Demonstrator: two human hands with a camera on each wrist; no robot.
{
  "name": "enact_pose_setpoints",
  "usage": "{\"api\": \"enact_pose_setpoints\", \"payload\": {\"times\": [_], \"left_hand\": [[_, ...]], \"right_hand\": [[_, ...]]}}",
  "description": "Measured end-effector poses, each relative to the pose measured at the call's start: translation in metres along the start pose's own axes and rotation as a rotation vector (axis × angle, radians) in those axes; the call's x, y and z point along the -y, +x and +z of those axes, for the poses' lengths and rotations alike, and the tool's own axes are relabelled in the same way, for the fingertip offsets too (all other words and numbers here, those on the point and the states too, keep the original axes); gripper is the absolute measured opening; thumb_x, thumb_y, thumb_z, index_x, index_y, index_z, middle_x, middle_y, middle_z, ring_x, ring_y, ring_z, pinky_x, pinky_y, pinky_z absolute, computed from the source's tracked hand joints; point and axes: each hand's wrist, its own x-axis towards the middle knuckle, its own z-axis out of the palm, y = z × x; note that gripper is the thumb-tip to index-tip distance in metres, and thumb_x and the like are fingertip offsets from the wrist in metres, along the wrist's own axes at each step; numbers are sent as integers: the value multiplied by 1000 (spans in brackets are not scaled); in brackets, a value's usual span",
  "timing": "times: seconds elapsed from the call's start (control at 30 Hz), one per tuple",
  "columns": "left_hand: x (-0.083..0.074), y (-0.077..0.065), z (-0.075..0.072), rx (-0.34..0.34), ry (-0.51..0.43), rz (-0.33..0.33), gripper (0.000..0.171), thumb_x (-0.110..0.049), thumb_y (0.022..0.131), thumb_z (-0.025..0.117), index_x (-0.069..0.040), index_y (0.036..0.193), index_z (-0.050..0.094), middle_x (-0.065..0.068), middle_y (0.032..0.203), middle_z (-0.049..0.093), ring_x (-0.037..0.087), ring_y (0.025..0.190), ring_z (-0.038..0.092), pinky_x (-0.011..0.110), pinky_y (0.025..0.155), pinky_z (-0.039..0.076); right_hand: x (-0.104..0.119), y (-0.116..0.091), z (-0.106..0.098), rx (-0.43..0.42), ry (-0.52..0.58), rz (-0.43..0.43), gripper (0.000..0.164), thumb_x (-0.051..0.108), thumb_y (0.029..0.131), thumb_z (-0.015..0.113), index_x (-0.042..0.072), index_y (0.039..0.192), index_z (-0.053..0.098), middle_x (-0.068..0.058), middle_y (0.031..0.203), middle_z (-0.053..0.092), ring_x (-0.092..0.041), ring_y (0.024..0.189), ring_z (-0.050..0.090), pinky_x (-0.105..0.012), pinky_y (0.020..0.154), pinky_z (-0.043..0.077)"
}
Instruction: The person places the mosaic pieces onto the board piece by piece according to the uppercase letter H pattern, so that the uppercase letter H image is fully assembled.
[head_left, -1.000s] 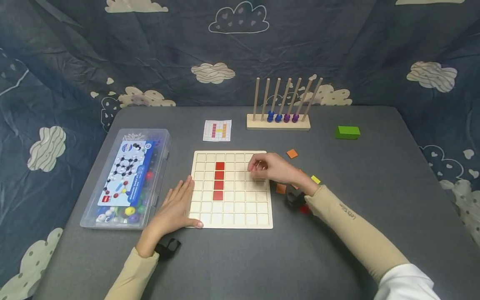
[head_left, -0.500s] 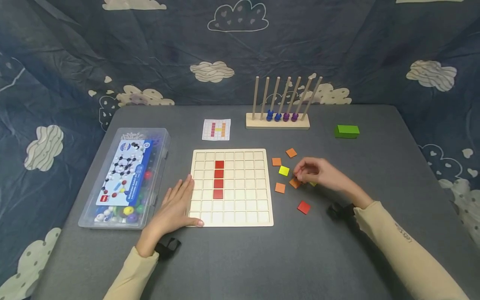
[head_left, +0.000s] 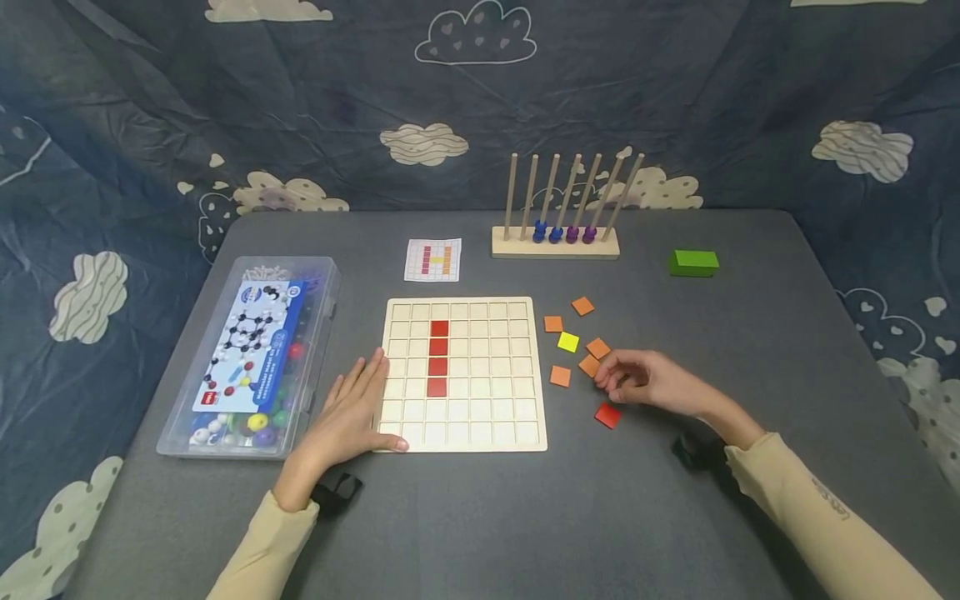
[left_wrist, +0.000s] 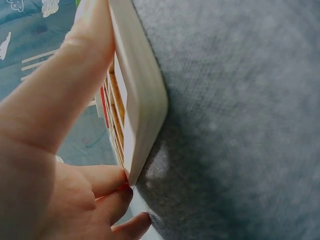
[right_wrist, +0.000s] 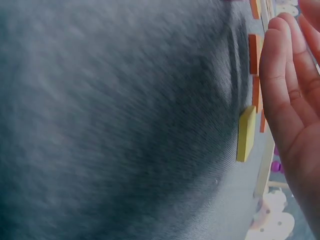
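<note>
A wooden grid board (head_left: 480, 417) lies mid-table with a column of several red squares (head_left: 437, 367) in its cells. My left hand (head_left: 345, 421) rests spread along the board's left edge, its thumb at the near-left corner; the left wrist view shows the thumb and fingers touching the rim. To the right of the board, my right hand (head_left: 652, 383) hovers low with relaxed, bent fingers and no visible tile in it. Near its fingertips lie a loose red tile (head_left: 607, 415) and an orange tile (head_left: 589, 365). A yellow tile (right_wrist: 245, 134) shows beside this hand in the right wrist view.
More orange tiles (head_left: 560, 377) and a yellow tile (head_left: 567, 342) lie beside the board. A pattern card (head_left: 433, 260), a peg stand with beads (head_left: 555, 244) and a green block (head_left: 693, 263) stand farther back. At left is a clear plastic box (head_left: 247, 350) of model parts.
My right hand has left the board's right side, moved right to the loose tiles, then slightly nearer to me, uncovering an orange tile. My left hand stays put.
</note>
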Motion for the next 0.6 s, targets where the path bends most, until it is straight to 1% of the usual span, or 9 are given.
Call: {"api": "enact_pose_setpoints", "payload": {"times": [0.1, 0.17, 0.23, 0.33, 0.47, 0.6], "left_hand": [[0, 0, 0, 3, -5, -2, 121, -42, 64, 86, 9, 149, 15, 23, 157, 7, 45, 141, 7, 63, 108, 5], [-1, 0, 0, 5, -11, -4, 121, -42, 64, 86, 9, 149, 15, 23, 157, 7, 45, 141, 7, 63, 108, 5], [-1, 0, 0, 6, -14, -5, 121, -41, 64, 86, 9, 148, 15, 23, 157, 7, 45, 141, 7, 63, 108, 5], [-1, 0, 0, 9, -18, -6, 121, -41, 64, 86, 9, 148, 15, 23, 157, 7, 45, 141, 6, 63, 108, 5], [-1, 0, 0, 13, -22, -9, 121, -40, 65, 86, 9, 149, 14, 23, 157, 7, 44, 141, 6, 62, 108, 4], [0, 0, 0, 16, -26, -13, 121, -41, 65, 86, 8, 149, 14, 22, 157, 6, 44, 141, 5, 62, 109, 3]], "right_hand": [[1, -2, 5, 16, -63, 24, 21, -5, 83, 68, 1, 102, 63, -12, 95, 63, -20, 83, 60, -27, 69, 50], [2, -4, 7, 20, -129, 20, 22, -5, 82, 69, 6, 100, 64, -7, 93, 63, -19, 79, 59, -27, 67, 49], [1, -5, 9, 22, -190, 6, 24, -6, 80, 69, 10, 98, 65, -4, 91, 61, -17, 75, 56, -26, 64, 47], [-1, -5, 12, 17, -266, -39, 28, -9, 78, 70, 13, 94, 66, 0, 89, 59, -15, 72, 53, -25, 61, 46], [-3, -4, 15, 9, -313, -80, 30, -11, 75, 70, 14, 91, 65, 2, 86, 57, -14, 72, 51, -25, 60, 44], [-3, -3, 16, -1, -330, -65, 30, -11, 74, 73, 14, 88, 63, 3, 83, 56, -14, 74, 50, -25, 62, 43]]}}
